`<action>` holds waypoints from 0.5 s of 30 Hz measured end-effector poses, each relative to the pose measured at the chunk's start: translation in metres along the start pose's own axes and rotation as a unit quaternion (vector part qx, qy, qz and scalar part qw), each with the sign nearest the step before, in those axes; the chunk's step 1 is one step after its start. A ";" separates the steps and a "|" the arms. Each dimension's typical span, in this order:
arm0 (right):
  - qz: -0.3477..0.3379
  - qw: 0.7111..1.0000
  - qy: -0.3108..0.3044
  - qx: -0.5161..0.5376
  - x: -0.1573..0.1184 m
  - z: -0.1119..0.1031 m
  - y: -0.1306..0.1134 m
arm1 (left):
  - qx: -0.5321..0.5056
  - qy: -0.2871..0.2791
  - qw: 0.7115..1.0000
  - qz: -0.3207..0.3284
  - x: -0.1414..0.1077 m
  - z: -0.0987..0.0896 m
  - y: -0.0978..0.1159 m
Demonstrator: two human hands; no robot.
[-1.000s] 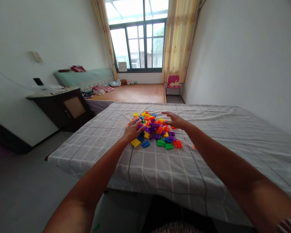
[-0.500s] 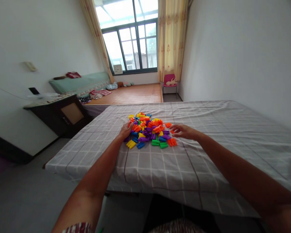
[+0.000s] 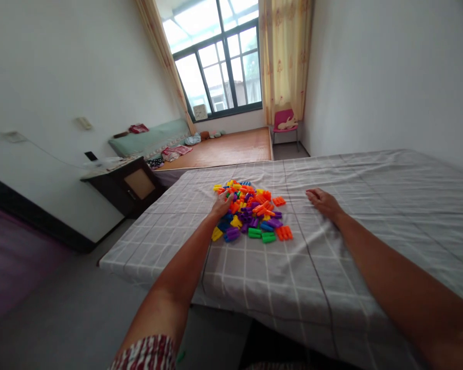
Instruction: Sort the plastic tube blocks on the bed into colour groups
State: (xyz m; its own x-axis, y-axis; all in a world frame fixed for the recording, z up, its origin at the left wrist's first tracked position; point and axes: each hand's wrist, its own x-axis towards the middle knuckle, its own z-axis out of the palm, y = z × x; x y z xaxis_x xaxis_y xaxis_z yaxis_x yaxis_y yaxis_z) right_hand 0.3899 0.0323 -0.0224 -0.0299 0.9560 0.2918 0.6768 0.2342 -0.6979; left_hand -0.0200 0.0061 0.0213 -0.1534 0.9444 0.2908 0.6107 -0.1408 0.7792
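Observation:
A heap of plastic building blocks (image 3: 250,210) in orange, purple, blue, yellow and green lies on the checked cloth (image 3: 278,272). At its left side, my left hand (image 3: 221,204) has its fingertips closed around what looks like a small green block (image 3: 228,195). My right hand (image 3: 324,201) is over the cloth to the right of the heap, apart from it. Its fingers are curled together, and anything inside them is hidden. Orange blocks (image 3: 284,233) and green blocks (image 3: 269,238) lie along the heap's near edge.
The cloth-covered table ends at a front edge near my body. Beyond it stands a bed (image 3: 235,146) with a wooden-coloured top. A dark cabinet (image 3: 133,185) is at the left, a pink chair (image 3: 284,121) at the back, and a white wall (image 3: 389,77) on the right.
My right hand has moved right, away from the heap, and its fingers have curled in. My left hand has shifted onto the heap's upper left part. The view has tilted and turned left.

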 end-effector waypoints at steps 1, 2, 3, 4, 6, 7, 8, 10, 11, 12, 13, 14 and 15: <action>0.003 1.000 -0.002 0.010 0.001 0.000 0.001 | -0.002 -0.011 1.000 0.006 0.001 0.009 0.006; 0.006 1.000 -0.005 0.020 0.001 0.000 0.001 | -0.002 -0.025 1.000 0.018 0.001 0.017 0.013; 0.006 0.999 -0.007 0.031 0.002 0.001 0.003 | -0.001 -0.039 0.999 0.035 0.000 0.025 0.020; 0.007 0.999 -0.007 0.040 0.003 0.002 0.004 | 0.002 -0.055 0.997 0.056 -0.002 0.032 0.028; 0.011 0.998 -0.006 0.057 0.005 0.005 0.009 | 0.009 -0.097 0.990 0.099 -0.009 0.047 0.046; 0.013 0.998 -0.005 0.066 0.006 0.006 0.011 | 0.009 -0.117 0.985 0.123 -0.012 0.053 0.055; 0.015 0.997 -0.005 0.074 0.007 0.007 0.013 | 0.004 -0.141 0.978 0.151 -0.014 0.059 0.064; 0.023 0.996 -0.006 0.089 0.007 0.009 0.015 | -0.017 -0.189 0.959 0.211 -0.013 0.066 0.079; 0.028 0.995 -0.006 0.096 0.007 0.010 0.016 | -0.031 -0.202 0.951 0.232 -0.008 0.067 0.083; 0.034 0.994 -0.004 0.102 0.007 0.011 0.016 | -0.044 -0.201 0.949 0.241 -0.001 0.065 0.084; 0.039 0.994 -0.002 0.106 0.007 0.011 0.015 | -0.054 -0.182 0.953 0.235 0.010 0.061 0.082; 0.043 0.993 0.000 0.109 0.007 0.011 0.014 | -0.063 -0.145 0.965 0.211 0.022 0.054 0.076; 0.044 0.993 0.001 0.111 0.007 0.011 0.013 | -0.058 -0.094 0.978 0.175 0.035 0.045 0.067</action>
State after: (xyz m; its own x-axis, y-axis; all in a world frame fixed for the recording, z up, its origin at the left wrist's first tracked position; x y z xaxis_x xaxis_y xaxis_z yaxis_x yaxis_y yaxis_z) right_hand 0.3908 0.0439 -0.0369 0.0236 0.9744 0.2236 0.4972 0.1826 -0.8482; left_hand 0.0506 0.0433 0.0589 0.2010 0.8690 0.4521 0.5060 -0.4872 0.7117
